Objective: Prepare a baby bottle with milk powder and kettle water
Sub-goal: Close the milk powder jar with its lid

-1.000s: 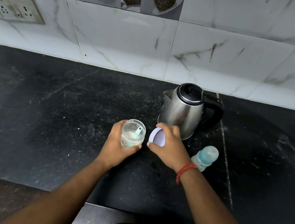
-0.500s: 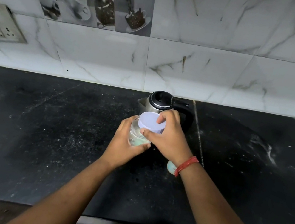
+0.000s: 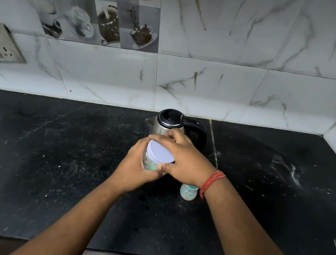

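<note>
Above the black counter [image 3: 44, 161], just in front of the steel kettle [image 3: 168, 125], the left hand [image 3: 134, 171] wraps the clear powder jar [image 3: 148, 162] from below and behind while the right hand [image 3: 184, 159] curls its fingers over the rim of the pale lid [image 3: 161, 152]; both hands are together on the one container, the lower one judged to brace it against the turning of the upper. Baby bottle [image 3: 188, 191] stands on the counter just beneath the right wrist, partly hidden, and untouched; whether the lid is fully seated cannot be told.
</note>
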`<state>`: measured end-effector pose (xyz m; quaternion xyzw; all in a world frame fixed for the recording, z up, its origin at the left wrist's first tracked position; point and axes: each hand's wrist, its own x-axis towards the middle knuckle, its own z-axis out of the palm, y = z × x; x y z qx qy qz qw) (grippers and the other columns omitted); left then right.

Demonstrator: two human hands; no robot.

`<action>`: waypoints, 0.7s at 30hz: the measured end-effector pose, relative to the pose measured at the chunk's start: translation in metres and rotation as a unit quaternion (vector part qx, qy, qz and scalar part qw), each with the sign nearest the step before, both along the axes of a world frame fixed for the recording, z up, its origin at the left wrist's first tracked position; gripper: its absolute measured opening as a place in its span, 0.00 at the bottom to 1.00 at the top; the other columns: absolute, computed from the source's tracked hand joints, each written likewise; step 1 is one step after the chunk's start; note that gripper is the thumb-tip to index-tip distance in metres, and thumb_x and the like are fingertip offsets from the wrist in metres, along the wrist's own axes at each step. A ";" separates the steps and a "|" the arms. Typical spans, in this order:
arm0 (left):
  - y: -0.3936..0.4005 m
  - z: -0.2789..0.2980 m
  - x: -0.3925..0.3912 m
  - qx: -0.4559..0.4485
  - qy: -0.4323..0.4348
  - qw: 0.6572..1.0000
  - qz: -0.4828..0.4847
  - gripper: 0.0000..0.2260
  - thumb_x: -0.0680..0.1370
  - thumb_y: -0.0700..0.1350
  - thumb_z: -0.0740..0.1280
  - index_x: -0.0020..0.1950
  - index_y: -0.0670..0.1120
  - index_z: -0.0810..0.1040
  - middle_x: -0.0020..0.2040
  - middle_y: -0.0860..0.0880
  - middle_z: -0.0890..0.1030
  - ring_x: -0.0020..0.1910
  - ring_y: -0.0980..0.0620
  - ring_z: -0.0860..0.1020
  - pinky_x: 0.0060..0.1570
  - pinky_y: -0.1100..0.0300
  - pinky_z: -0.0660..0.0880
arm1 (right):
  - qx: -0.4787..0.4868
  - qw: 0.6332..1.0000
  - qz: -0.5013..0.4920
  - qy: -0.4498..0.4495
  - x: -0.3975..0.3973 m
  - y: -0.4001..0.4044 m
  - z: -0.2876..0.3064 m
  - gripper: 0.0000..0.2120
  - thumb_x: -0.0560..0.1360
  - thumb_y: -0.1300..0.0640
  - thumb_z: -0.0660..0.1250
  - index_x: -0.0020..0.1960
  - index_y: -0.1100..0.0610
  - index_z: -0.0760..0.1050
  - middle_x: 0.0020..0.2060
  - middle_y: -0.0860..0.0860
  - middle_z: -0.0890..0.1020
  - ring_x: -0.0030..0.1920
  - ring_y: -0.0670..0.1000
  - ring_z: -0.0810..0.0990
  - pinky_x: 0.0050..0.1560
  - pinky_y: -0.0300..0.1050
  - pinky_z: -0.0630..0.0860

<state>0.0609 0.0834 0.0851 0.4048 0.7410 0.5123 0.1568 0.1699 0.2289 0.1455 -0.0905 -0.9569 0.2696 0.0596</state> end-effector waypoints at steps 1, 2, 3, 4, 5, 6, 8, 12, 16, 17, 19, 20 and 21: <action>-0.001 0.000 0.000 0.000 0.002 1.000 -0.003 0.35 0.63 0.54 0.77 0.65 0.71 0.67 0.65 0.57 0.74 0.66 0.55 0.74 0.67 0.49 0.74 | 0.009 1.000 0.004 -0.010 0.000 0.000 0.002 0.38 0.71 0.56 0.75 0.77 0.40 0.63 0.66 0.48 0.64 0.68 0.52 0.65 0.69 0.47 0.69; -0.002 0.000 0.000 0.000 0.001 1.000 -0.005 0.35 0.63 0.53 0.78 0.65 0.70 0.68 0.65 0.57 0.75 0.66 0.56 0.74 0.66 0.50 0.75 | 0.020 1.000 0.003 -0.019 -0.001 -0.001 0.003 0.39 0.71 0.54 0.75 0.77 0.40 0.63 0.65 0.48 0.64 0.67 0.52 0.66 0.69 0.48 0.70; -0.003 0.001 0.001 0.001 -0.001 1.000 -0.005 0.35 0.62 0.53 0.78 0.65 0.70 0.68 0.65 0.57 0.74 0.66 0.56 0.75 0.66 0.50 0.75 | 0.029 0.999 -0.005 -0.025 -0.001 -0.002 0.004 0.39 0.71 0.51 0.76 0.77 0.40 0.62 0.64 0.49 0.64 0.66 0.52 0.66 0.68 0.49 0.71; -0.004 0.001 0.002 0.002 -0.004 1.000 -0.005 0.36 0.62 0.54 0.78 0.66 0.70 0.67 0.65 0.57 0.74 0.66 0.56 0.74 0.66 0.51 0.75 | 0.033 0.999 -0.019 -0.030 -0.002 -0.003 0.005 0.39 0.70 0.47 0.75 0.77 0.41 0.62 0.64 0.49 0.64 0.66 0.53 0.67 0.68 0.51 0.72; -0.004 0.002 0.003 0.003 -0.006 1.000 -0.005 0.37 0.61 0.54 0.78 0.67 0.69 0.67 0.65 0.57 0.74 0.66 0.56 0.74 0.65 0.52 0.75 | 0.034 0.998 -0.036 -0.033 -0.004 -0.005 0.006 0.39 0.69 0.42 0.75 0.76 0.42 0.62 0.65 0.49 0.64 0.67 0.54 0.67 0.67 0.53 0.72; -0.005 0.002 0.004 0.006 -0.008 1.000 -0.005 0.38 0.61 0.55 0.77 0.68 0.67 0.68 0.66 0.57 0.73 0.67 0.55 0.74 0.66 0.52 0.75 | 0.037 0.997 -0.052 -0.039 -0.005 -0.007 0.006 0.40 0.68 0.38 0.74 0.76 0.44 0.62 0.66 0.50 0.64 0.68 0.55 0.68 0.67 0.55 0.73; -0.006 0.002 0.006 0.014 -0.011 1.000 0.000 0.38 0.61 0.54 0.77 0.70 0.63 0.69 0.67 0.57 0.73 0.67 0.56 0.73 0.66 0.52 0.75 | 0.062 0.994 -0.072 -0.059 -0.004 -0.011 0.009 0.41 0.68 0.32 0.71 0.74 0.50 0.62 0.69 0.52 0.65 0.68 0.57 0.69 0.64 0.54 0.74; -0.009 0.000 0.005 0.020 -0.017 1.000 0.012 0.38 0.61 0.55 0.78 0.69 0.64 0.68 0.68 0.57 0.73 0.68 0.57 0.73 0.67 0.53 0.75 | 0.137 0.982 -0.089 -0.098 0.008 -0.016 0.021 0.37 0.72 0.29 0.66 0.67 0.56 0.66 0.61 0.52 0.76 0.56 0.54 0.76 0.47 0.48 0.70; -0.013 -0.006 -0.001 0.010 -0.021 1.000 0.020 0.41 0.62 0.55 0.80 0.73 0.58 0.68 0.69 0.55 0.73 0.69 0.53 0.73 0.69 0.46 0.74 | 0.187 0.973 -0.091 -0.100 0.016 -0.015 0.032 0.25 0.73 0.30 0.65 0.50 0.51 0.69 0.49 0.48 0.79 0.48 0.52 0.79 0.43 0.49 0.74; -0.014 -0.006 -0.001 0.008 -0.019 1.000 0.018 0.41 0.63 0.55 0.80 0.73 0.59 0.68 0.69 0.55 0.73 0.70 0.53 0.73 0.69 0.45 0.73 | 0.183 0.975 -0.090 -0.085 0.016 -0.014 0.033 0.24 0.72 0.31 0.66 0.51 0.51 0.70 0.51 0.48 0.79 0.50 0.52 0.79 0.45 0.49 0.74; -0.015 -0.005 0.000 0.007 -0.015 1.000 0.010 0.40 0.63 0.55 0.80 0.72 0.61 0.68 0.69 0.56 0.73 0.70 0.54 0.73 0.70 0.45 0.73 | 0.142 0.987 -0.066 -0.042 0.016 -0.012 0.032 0.25 0.72 0.36 0.71 0.58 0.52 0.70 0.59 0.48 0.76 0.58 0.52 0.76 0.49 0.46 0.71; -0.015 -0.003 0.001 0.008 -0.013 1.000 0.006 0.39 0.63 0.55 0.80 0.72 0.63 0.68 0.69 0.56 0.73 0.70 0.54 0.73 0.69 0.45 0.73 | 0.115 0.992 -0.038 -0.030 0.016 -0.011 0.032 0.28 0.72 0.40 0.73 0.64 0.52 0.70 0.63 0.48 0.73 0.62 0.52 0.73 0.54 0.44 0.69; -0.014 -0.002 0.003 0.008 -0.010 1.000 0.002 0.39 0.64 0.55 0.80 0.71 0.66 0.67 0.69 0.57 0.73 0.70 0.54 0.73 0.69 0.45 0.73 | 0.093 0.995 -0.006 -0.028 0.015 -0.010 0.031 0.32 0.71 0.44 0.75 0.70 0.52 0.67 0.67 0.48 0.71 0.66 0.52 0.70 0.59 0.43 0.68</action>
